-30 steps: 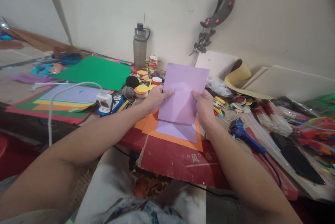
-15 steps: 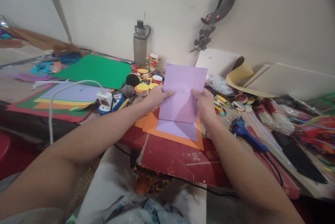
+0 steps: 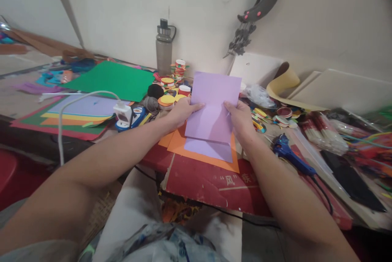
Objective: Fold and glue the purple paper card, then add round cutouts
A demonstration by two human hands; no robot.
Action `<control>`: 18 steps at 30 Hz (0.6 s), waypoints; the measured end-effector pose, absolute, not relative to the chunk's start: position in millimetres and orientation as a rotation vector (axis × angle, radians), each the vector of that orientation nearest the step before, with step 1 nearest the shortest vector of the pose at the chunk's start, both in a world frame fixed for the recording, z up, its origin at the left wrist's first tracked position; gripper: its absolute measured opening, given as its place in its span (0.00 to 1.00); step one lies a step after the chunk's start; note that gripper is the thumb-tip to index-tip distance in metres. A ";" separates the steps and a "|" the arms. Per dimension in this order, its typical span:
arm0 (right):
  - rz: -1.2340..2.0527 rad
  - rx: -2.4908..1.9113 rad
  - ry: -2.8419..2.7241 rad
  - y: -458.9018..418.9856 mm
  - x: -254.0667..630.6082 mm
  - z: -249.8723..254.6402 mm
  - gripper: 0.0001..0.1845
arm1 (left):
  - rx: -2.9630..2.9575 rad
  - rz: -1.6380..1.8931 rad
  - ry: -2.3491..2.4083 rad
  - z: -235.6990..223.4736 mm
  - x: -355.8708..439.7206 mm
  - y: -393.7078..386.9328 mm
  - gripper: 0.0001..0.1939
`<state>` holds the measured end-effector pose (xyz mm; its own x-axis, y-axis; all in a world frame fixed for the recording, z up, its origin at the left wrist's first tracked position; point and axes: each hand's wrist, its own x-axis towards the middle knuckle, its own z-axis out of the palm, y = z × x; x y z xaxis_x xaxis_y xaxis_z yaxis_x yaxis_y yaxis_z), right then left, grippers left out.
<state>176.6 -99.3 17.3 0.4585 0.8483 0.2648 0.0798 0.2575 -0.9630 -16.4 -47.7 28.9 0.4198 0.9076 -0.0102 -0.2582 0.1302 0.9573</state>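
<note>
1. The lilac sheet (image 3: 213, 94) is plain and rectangular, with soft shadows on its lower half; it is held tilted up above the table, at the middle of the view.
2. The left hand (image 3: 183, 111) is closed on its left edge, the right hand (image 3: 241, 118) on its right edge, thumbs in front and the other fingers largely hidden.
3. Below, it partly covers another lilac sheet (image 3: 211, 151) lying on orange paper (image 3: 175, 147).
4. Left are stacked coloured sheets (image 3: 82, 106), a white plug (image 3: 123, 113) and a green sheet (image 3: 113, 80); right, a blue glue gun (image 3: 292, 157).
5. A red board (image 3: 199, 186) covers the near table edge; a bottle (image 3: 164, 53) stands by the pale wall (image 3: 119, 12), where a dark crescent ornament (image 3: 266, 3) hangs.
</note>
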 end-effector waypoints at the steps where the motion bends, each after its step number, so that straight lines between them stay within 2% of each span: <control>1: 0.650 -1.220 -0.975 -99.0 177.3 16.9 0.23 | 1.124 0.965 0.729 29.2 -16.2 -48.1 0.06; 18: 0.596 -1.324 -1.110 -96.9 188.7 13.2 0.20 | 1.238 0.951 0.793 23.3 -18.2 -41.5 0.08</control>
